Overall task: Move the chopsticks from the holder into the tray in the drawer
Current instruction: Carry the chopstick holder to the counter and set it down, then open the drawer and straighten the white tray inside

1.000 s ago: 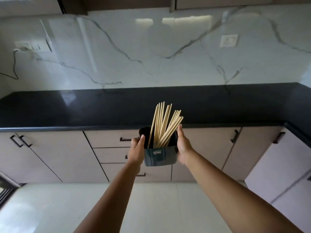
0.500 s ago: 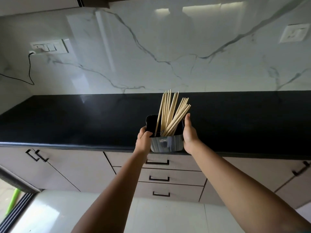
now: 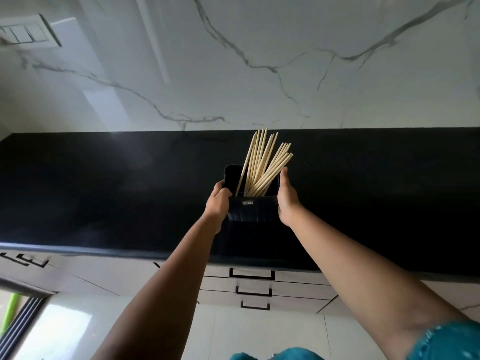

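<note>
White marble-look wall (image 3: 259,61) with grey veins fills the upper half, switch plate (image 3: 26,32) at its top left corner. Black stone counter (image 3: 104,190) runs full width below it, glossy, front edge toward the camera. Pale cabinets (image 3: 104,276) sit under the counter's front edge; three drawers (image 3: 285,284) stacked below the middle, all closed, each with a black bar handle (image 3: 252,274). Light floor tiles (image 3: 259,331) at the bottom, a dark door track (image 3: 20,320) at the bottom left corner.

Two bare forearms reach up from the bottom edge; teal sleeve (image 3: 449,341) at the bottom right corner.

Dark holder (image 3: 250,209), ribbed front with a small label, is over the middle of the counter, closer to the front edge than to the wall. Cannot tell if its base touches the counter or hangs just above. Left hand (image 3: 217,203) clasps the holder's left side, fingers curled over the rim. Right hand (image 3: 285,197) is pressed flat against the right side, thumb pointing up along the rim. Both hands holding the holder between them.

Pale wooden chopsticks (image 3: 262,165), a loose bunch, stand in the holder, leaning right, tips fanned out above the rim. Some tips reach up to the counter's back edge in the view. None are out of the holder.
</note>
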A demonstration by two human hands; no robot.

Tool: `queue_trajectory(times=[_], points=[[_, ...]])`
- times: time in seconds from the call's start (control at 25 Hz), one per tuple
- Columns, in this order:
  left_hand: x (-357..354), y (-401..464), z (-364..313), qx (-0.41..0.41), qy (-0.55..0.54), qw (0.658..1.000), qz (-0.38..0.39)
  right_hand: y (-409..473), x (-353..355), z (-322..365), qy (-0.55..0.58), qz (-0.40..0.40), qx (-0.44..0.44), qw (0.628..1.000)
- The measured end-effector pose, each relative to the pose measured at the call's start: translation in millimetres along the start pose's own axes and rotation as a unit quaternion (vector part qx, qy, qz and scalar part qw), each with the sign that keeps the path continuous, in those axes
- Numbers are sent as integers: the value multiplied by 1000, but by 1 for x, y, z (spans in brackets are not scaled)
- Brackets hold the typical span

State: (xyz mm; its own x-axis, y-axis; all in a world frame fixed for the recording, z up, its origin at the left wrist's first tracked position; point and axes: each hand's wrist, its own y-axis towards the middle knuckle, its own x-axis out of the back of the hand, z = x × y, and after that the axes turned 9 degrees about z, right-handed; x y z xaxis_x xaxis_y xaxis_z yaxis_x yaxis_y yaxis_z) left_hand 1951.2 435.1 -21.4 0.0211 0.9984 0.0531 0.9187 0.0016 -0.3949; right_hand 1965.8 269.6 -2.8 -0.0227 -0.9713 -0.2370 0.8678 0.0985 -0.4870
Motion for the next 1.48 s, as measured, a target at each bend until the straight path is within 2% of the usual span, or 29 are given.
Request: queue_trajectory(times=[0.16,0.24,0.32,0.4,0.44,0.52,0.6,0.68,0.72,0.8,0.92,0.96,1.0,1.08,1.12,1.36,1.48], points=[[8,11,2,5,12,1000,28,8,-6,-4,7,-31,28,999],[12,0,7,-30,53,998,-8,3,-9,-12,-35,-138,118,983],[16,-25,21,-120,137,979,-88,-17,-5,-27,-134,-276,232,923],[16,-57,45,-243,224,930,-162,-42,2,-61,-255,-332,328,847],[13,-70,63,-301,257,903,-169,-55,3,-85,-311,-326,367,814],[3,-94,110,-364,310,871,-115,-79,0,-142,-390,-249,403,790],[-5,-105,160,-335,387,859,-17,-91,-1,-201,-472,-154,367,786],[-6,-98,202,-235,481,841,75,-84,1,-243,-563,-74,250,784],[-4,-89,215,-187,510,834,100,-75,1,-255,-600,-50,188,776],[1,-69,227,-143,527,827,134,-49,2,-261,-652,-39,113,749],[4,-48,231,-116,502,846,135,-15,4,-257,-711,-28,50,701],[4,-45,231,-118,498,850,125,-10,5,-257,-716,-26,26,697],[4,-44,233,-132,501,847,120,-8,5,-260,-716,-32,12,698],[8,-41,237,-180,551,805,126,-11,5,-269,-720,-56,23,692],[10,-41,238,-187,560,797,126,-14,4,-272,-720,-62,28,691],[1,-89,247,-114,526,830,143,-51,4,-283,-719,-24,10,695],[6,-127,265,-89,542,823,149,-84,11,-297,-712,25,-3,701]])
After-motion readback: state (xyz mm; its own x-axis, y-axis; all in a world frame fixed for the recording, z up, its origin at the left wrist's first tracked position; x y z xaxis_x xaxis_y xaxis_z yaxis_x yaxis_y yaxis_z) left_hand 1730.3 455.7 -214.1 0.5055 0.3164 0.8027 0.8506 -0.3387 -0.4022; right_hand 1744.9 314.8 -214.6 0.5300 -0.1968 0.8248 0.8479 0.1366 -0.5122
